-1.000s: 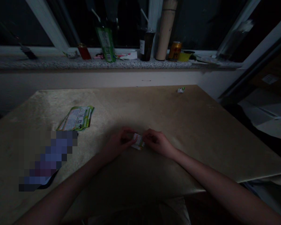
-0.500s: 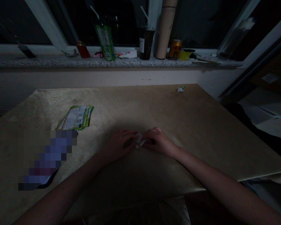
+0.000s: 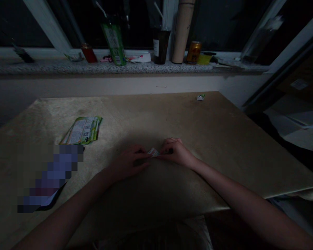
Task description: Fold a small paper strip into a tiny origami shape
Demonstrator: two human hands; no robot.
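Observation:
Between my two hands, near the front middle of the table, is a small piece of printed wrapper (image 3: 153,152), whitish with fine print. My left hand (image 3: 131,160) pinches its left corner with thumb and finger. On the other side, my right hand (image 3: 176,151) has its thumb and fingers closed on the right end. Dim light blurs the fingertips, and part of the piece is hidden by them.
Green and white packets (image 3: 82,130) lie at the left, behind a pixelated phone (image 3: 50,177). A small crumpled wrapper (image 3: 200,97) sits at the table's back right. Along the windowsill (image 3: 135,69) stand a green container (image 3: 114,45), a dark cup (image 3: 160,47) and an orange can (image 3: 193,52).
The wrapper piece, seen as a flat square before, now looks narrower and bent up between my fingers. My left thumb has dropped lower, and the whole view has shifted slightly.

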